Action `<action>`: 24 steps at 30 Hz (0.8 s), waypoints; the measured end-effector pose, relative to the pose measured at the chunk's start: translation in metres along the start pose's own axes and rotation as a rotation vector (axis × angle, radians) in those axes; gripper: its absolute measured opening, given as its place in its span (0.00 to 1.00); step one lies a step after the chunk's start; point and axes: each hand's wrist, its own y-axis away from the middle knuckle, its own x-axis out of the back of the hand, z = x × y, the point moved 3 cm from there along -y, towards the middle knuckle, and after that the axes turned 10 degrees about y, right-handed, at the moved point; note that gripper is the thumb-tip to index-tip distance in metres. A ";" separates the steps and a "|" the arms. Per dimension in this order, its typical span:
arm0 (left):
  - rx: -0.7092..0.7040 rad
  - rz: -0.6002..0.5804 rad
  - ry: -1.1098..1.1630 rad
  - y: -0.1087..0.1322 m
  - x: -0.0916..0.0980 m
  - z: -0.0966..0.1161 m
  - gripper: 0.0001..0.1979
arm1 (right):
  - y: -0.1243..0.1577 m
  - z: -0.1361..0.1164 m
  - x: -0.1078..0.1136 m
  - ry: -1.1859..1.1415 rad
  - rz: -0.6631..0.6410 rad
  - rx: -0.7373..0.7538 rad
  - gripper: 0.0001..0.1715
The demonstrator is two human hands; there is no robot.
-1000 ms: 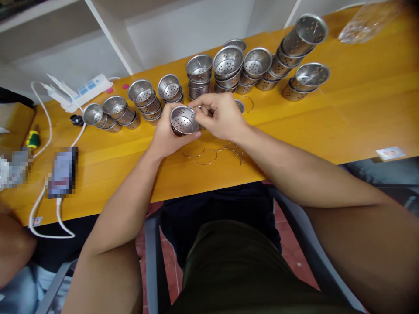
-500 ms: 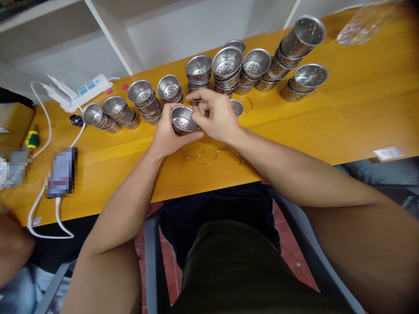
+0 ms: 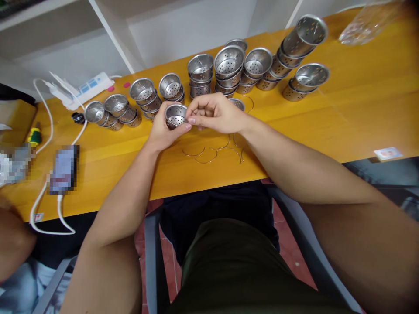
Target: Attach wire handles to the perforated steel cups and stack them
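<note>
A perforated metal cup (image 3: 176, 114) is tilted toward me in my left hand (image 3: 164, 131), its fingers and thumb wrapped around the wall. At the cup's right edge, my right hand (image 3: 218, 114) has its thumb and index finger pinched together. What lies between those fingertips, if anything, is too small to make out. Several thin curved wires (image 3: 206, 161) lie on the table just below my hands. Another perforated cup (image 3: 237, 104) is partly hidden behind my right hand, with a curved wire (image 3: 251, 103) beside it.
Stacks of perforated cups (image 3: 229, 65) line the back of the wooden table (image 3: 310, 135). To the left are a power strip (image 3: 93, 87), a phone (image 3: 63, 170) on a white cable, and a green-yellow screwdriver (image 3: 34, 136). A clear plastic bag (image 3: 366, 26) lies at back right. Another person's arm (image 3: 15, 244) shows at left.
The cup in my left hand has shifted slightly left. My right hand has turned, and its index finger, earlier stretched out over the cup, now meets the thumb at the rim.
</note>
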 end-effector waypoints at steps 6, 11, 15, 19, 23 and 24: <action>-0.023 -0.031 0.022 -0.001 0.000 -0.006 0.48 | 0.000 0.006 0.003 -0.017 -0.039 -0.016 0.35; -0.043 -0.053 0.039 -0.002 0.000 -0.004 0.49 | 0.000 0.005 0.002 -0.047 -0.027 -0.043 0.37; -0.029 -0.050 0.014 -0.003 -0.001 -0.003 0.53 | 0.001 0.004 0.003 -0.045 -0.022 -0.053 0.36; 0.003 -0.069 0.014 -0.003 -0.003 -0.002 0.61 | 0.002 0.003 0.003 0.007 0.008 -0.033 0.35; 0.024 -0.056 -0.009 -0.005 -0.003 -0.001 0.64 | 0.002 0.004 0.001 0.047 0.064 -0.105 0.33; 0.025 -0.049 -0.022 -0.005 -0.003 -0.001 0.62 | 0.002 0.005 0.000 0.047 0.074 -0.126 0.34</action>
